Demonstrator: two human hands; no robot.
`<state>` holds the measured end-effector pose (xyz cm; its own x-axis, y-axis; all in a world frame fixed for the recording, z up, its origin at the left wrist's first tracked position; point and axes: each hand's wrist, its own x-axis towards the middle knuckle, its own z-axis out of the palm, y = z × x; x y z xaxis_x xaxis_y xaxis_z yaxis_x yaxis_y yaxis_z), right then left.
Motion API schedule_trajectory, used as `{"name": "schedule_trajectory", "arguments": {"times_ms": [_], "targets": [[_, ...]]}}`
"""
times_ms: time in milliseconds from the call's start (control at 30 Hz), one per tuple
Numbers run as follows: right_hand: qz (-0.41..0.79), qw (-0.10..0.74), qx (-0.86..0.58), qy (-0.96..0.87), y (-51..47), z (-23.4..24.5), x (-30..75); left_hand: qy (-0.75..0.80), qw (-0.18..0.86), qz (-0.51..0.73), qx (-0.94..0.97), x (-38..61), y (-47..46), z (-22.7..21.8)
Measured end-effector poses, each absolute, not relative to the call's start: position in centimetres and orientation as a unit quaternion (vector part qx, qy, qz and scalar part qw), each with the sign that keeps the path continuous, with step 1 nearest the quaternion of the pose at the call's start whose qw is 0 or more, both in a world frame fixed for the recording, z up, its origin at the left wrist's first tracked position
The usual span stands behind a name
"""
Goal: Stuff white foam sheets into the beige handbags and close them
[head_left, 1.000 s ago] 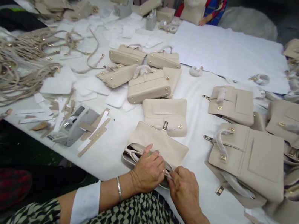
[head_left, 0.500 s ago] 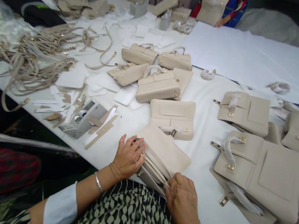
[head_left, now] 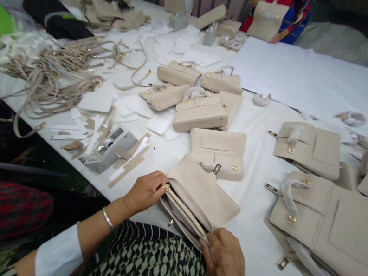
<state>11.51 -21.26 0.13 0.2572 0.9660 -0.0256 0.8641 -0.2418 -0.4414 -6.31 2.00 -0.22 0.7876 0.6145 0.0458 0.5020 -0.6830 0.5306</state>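
A beige handbag (head_left: 202, 186) lies in front of me at the table's near edge. Its flap is folded back away from me, and its mouth gapes to show inner compartments. My left hand (head_left: 146, 192) pinches the bag's left end, by a small gold fitting. At the opposite end, my right hand (head_left: 225, 260) grips the right corner of the opening between thumb and fingers. Just beyond the flap lies another beige bag (head_left: 218, 146), with a metal clasp tab near it.
Several finished-looking bags (head_left: 198, 112) sit mid-table, more bags (head_left: 352, 227) at right. On the left are a heap of straps (head_left: 61, 70), a grey tape dispenser (head_left: 109, 149) and paper strips (head_left: 128, 164). Across the table, a co-worker's hand (head_left: 280, 36) holds a bag; another person stands beside.
My left hand has shifted from lying spread over the bag's left end to pinching its corner, and the opening shows more. My right hand stays at the right corner. The view has moved slightly.
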Motion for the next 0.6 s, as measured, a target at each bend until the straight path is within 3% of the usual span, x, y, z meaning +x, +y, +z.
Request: {"name": "schedule_trajectory", "arguments": {"times_ms": [300,500,600], "targets": [[0.213,0.191,-0.779,-0.557,-19.7,-2.2,11.1,0.446,0.388,0.171,0.788,-6.4,1.4,-2.5],[0.205,0.390,-0.849,-0.293,-17.9,-4.4,12.4,0.395,0.441,0.136,0.794,-4.6,4.4,-3.5],[0.291,0.516,-0.792,-0.151,-17.8,-5.7,12.8,0.385,0.425,0.145,0.806,-4.8,4.8,-5.1]]}}
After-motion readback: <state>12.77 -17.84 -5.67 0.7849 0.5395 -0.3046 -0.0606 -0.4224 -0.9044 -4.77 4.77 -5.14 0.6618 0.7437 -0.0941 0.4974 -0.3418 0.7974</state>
